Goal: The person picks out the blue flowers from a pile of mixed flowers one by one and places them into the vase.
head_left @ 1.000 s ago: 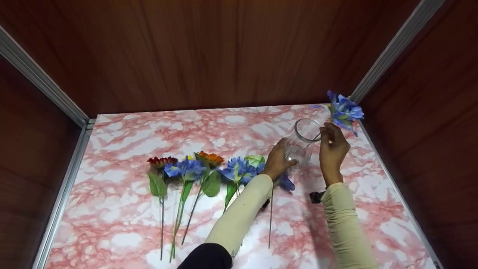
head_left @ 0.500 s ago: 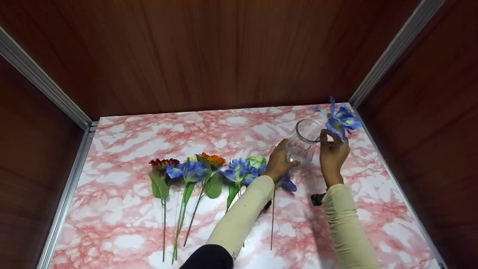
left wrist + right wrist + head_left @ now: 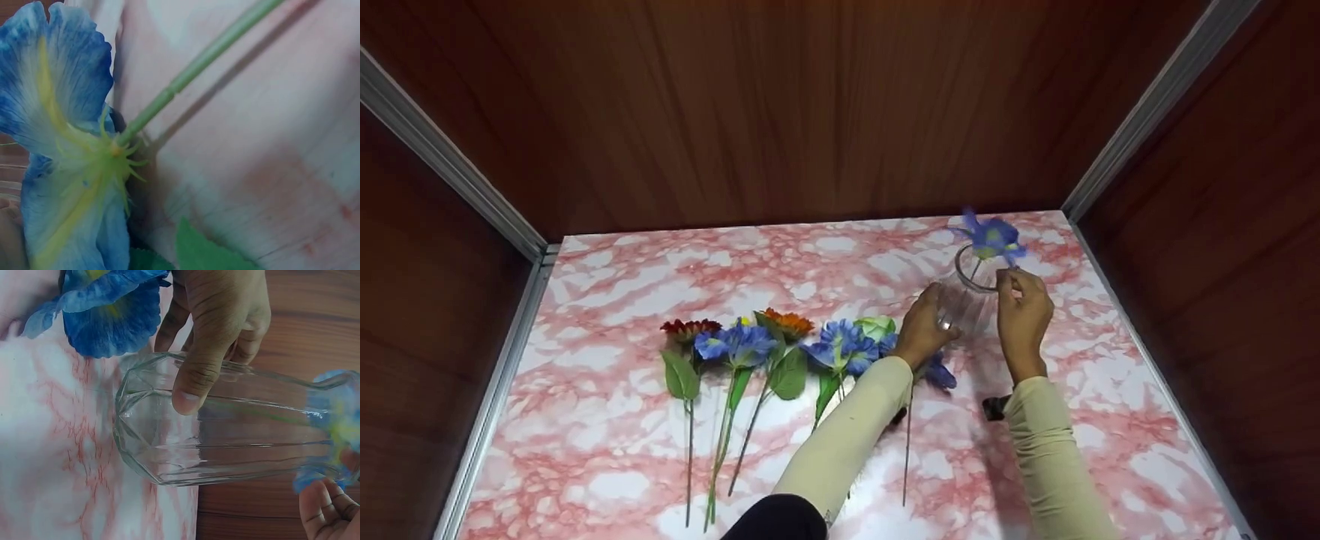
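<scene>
A clear glass vase (image 3: 964, 307) with fluted sides tilts above the marbled table. My left hand (image 3: 922, 326) grips its lower body, the thumb (image 3: 194, 385) lying across the glass in the right wrist view. One blue iris (image 3: 994, 238), blurred, stands in the vase mouth, its green stem visible through the glass. At the rim's right side, my right hand (image 3: 1026, 315) pinches the edge with thumb and fingertips, apart from the iris stem. Below my left hand lies another blue iris (image 3: 73, 152), close in the left wrist view.
To the left on the table (image 3: 615, 480) lie several artificial flowers: a dark red one (image 3: 690, 328), an orange one (image 3: 787, 322), blue irises (image 3: 739, 343) and a pale green bloom (image 3: 876, 325). Brown wood panels (image 3: 810, 112) with metal frames enclose the back and sides.
The blue iris has swung left from beside my right hand to over the vase mouth. My right hand has shifted slightly left and down to the rim; my left hand keeps hold of the vase.
</scene>
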The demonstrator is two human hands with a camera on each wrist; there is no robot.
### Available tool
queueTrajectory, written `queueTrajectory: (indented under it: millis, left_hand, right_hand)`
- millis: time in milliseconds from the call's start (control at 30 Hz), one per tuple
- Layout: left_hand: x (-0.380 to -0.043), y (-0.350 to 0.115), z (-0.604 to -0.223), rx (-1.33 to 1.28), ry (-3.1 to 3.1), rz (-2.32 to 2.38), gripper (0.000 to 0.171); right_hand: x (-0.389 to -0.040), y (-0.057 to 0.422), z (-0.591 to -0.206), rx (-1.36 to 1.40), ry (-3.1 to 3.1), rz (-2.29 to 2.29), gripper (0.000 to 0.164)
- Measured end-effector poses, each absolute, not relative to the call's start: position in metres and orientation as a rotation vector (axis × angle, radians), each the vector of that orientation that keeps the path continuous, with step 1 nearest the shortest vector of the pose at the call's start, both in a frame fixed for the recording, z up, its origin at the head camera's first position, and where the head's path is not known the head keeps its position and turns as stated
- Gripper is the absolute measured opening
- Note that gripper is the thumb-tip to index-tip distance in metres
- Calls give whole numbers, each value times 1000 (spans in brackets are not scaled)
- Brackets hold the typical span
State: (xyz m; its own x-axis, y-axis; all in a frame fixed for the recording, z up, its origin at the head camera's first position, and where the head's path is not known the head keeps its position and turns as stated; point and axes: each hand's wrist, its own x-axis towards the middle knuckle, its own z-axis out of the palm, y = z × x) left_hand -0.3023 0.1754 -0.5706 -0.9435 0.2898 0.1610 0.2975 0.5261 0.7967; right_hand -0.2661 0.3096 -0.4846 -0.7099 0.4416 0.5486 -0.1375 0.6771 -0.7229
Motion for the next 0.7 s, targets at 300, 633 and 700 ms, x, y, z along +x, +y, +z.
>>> queueTrajectory:
  millis: [300, 633, 700]
  left_hand:
    - [-300, 177, -570, -595, -2720, -1377, 83]
    - [-289, 179, -571, -581, -2741, -1418, 87]
    - [-287, 180, -570, -585, -2732, -1418, 87]
  right_hand:
    - [-262, 309, -488, -251, -2116, 1062, 17]
    - [-248, 307, -494, -276, -2053, 1113, 21]
    - [-245, 306, -494, -269, -2030, 1134, 22]
